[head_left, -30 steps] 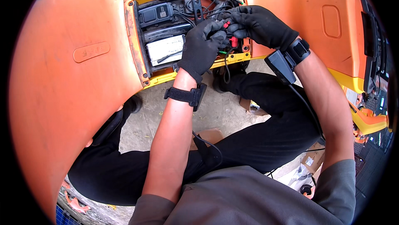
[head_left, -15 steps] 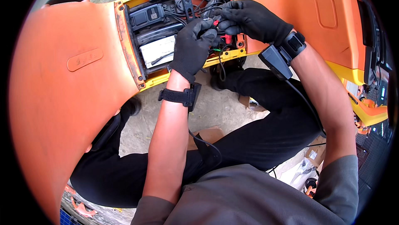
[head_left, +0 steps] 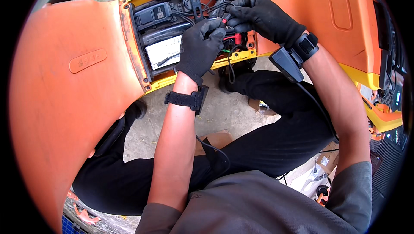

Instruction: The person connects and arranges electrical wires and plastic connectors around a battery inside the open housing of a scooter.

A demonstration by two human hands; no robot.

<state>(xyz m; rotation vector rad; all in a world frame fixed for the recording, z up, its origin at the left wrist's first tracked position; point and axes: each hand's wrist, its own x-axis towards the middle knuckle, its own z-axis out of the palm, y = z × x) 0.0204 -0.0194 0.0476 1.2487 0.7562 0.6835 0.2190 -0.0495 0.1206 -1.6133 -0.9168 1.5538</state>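
An open compartment in an orange and yellow vehicle body holds a black controller box, a white-labelled block, cables and a black slotted bracket. My left hand, in a black glove, is closed near a small red connector among the wires. My right hand, also gloved, pinches at that connector from the right. Exactly which fingers grip it is hard to make out. Just below, a larger red terminal cover and a green wire show.
The right orange panel continues beside the compartment. Below are concrete floor, my legs and cardboard. Orange and yellow parts lie at the right; a cable hangs from each wrist-worn device.
Over the last second both hands and the compartment have shifted slightly left and up in view. My right fingers have moved a little around the red connector.
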